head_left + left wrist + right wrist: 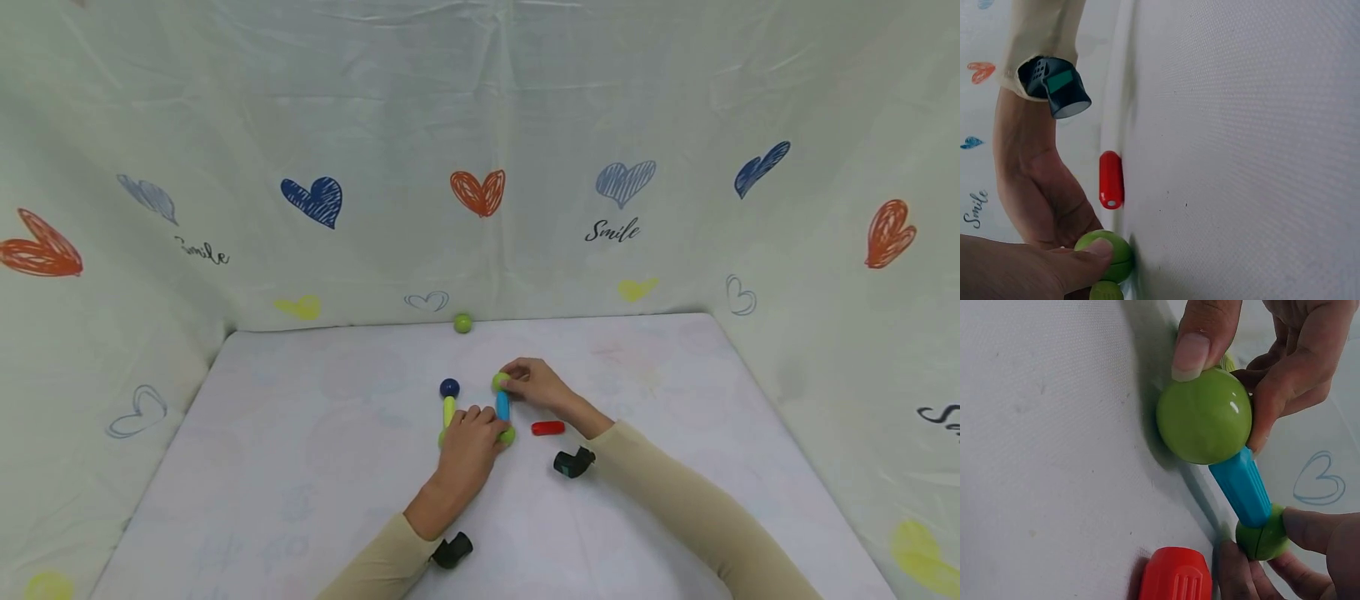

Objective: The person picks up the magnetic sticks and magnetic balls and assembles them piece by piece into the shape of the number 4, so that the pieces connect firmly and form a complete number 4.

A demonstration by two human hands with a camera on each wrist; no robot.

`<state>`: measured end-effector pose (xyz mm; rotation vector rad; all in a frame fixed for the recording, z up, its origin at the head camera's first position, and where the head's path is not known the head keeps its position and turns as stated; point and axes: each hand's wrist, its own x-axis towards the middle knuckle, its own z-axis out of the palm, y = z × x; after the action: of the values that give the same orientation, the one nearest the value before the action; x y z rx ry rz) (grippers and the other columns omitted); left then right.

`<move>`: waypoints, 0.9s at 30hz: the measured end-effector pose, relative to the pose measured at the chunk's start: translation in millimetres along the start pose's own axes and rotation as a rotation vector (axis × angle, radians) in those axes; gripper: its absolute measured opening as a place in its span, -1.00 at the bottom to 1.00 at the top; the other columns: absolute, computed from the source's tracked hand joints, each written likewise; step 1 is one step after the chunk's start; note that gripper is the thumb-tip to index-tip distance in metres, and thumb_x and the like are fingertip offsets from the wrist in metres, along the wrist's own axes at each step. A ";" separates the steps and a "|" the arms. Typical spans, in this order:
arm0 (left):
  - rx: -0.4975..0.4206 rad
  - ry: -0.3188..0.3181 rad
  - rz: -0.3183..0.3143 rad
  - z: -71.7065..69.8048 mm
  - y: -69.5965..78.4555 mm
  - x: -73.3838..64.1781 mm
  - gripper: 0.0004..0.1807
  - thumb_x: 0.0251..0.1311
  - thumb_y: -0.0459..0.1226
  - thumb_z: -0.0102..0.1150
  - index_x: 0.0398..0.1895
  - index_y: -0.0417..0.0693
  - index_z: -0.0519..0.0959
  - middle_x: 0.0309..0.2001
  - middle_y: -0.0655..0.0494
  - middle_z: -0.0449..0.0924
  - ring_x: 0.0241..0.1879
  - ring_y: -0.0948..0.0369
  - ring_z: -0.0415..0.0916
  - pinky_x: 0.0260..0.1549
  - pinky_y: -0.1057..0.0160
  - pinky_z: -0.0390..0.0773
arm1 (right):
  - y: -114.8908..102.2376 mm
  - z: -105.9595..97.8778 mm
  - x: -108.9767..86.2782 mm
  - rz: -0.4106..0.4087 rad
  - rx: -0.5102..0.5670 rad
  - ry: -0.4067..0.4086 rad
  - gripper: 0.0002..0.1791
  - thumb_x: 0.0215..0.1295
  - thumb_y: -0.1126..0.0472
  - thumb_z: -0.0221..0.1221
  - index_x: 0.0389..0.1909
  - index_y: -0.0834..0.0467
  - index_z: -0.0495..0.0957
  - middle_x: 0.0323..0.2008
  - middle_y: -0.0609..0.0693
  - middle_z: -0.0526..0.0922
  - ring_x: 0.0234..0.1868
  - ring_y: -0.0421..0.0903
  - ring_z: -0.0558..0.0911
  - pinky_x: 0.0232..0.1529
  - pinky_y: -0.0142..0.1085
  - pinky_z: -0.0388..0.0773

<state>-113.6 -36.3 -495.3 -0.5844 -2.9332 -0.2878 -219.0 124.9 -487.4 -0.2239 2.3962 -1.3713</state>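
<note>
My left hand point(468, 450) pinches the near green ball point(1204, 419), its thumb lying on the ball in the left wrist view. The right hand point(538, 385) grips the far green ball point(500, 381) between thumb and fingers. A blue grooved rod point(1242, 489) joins these two balls. Beside the left hand, a yellow-green rod point(448, 409) runs up to a dark blue ball point(449, 387). At that rod's near end another green ball point(442, 437) is partly hidden by the left hand. A yellow-green piece point(1106, 291) shows under the held ball in the left wrist view.
A red rod point(547, 427) lies on the white table point(300, 467) right of the blue rod. One loose green ball point(462, 323) sits at the table's back edge. Black wrist cameras point(574, 462) hang below both sleeves. A heart-printed sheet point(390, 125) surrounds the table.
</note>
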 end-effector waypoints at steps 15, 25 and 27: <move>0.002 0.017 0.006 0.5 0.5 -0.1 -0.71 0.17 -0.15 0.58 -0.04 0.08 0.83 -0.14 0.14 0.69 -0.09 0.15 0.53 -0.06 0.17 0.51 | 7.2 5.8 2.5 -0.047 -0.063 0.037 -0.66 0.52 0.27 0.25 0.21 0.33 0.62 -0.02 0.17 0.70 -0.07 0.02 0.70 -0.04 -0.21 0.71; -0.032 0.053 0.018 1.5 -0.8 -2.0 -0.73 0.15 -0.18 0.59 -0.08 0.05 0.83 -0.17 0.14 0.70 -0.12 0.15 0.53 -0.09 0.17 0.51 | 8.2 6.8 -10.3 -0.080 -0.182 0.023 -0.56 0.50 0.29 0.23 0.34 0.27 0.55 0.10 0.19 0.67 0.08 0.11 0.68 0.09 -0.08 0.68; -0.038 0.052 0.013 1.1 -1.2 -2.7 -0.72 0.15 -0.17 0.60 -0.07 0.05 0.83 -0.16 0.14 0.69 -0.13 0.15 0.53 -0.08 0.16 0.51 | 9.3 5.7 -15.3 -0.092 -0.194 0.022 -0.54 0.49 0.30 0.23 0.35 0.29 0.53 0.10 0.20 0.66 0.11 0.13 0.68 0.12 -0.06 0.68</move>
<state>-111.7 -38.1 -497.0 -0.5921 -2.8790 -0.3528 -202.3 129.9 -494.3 -0.3761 2.5673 -1.1845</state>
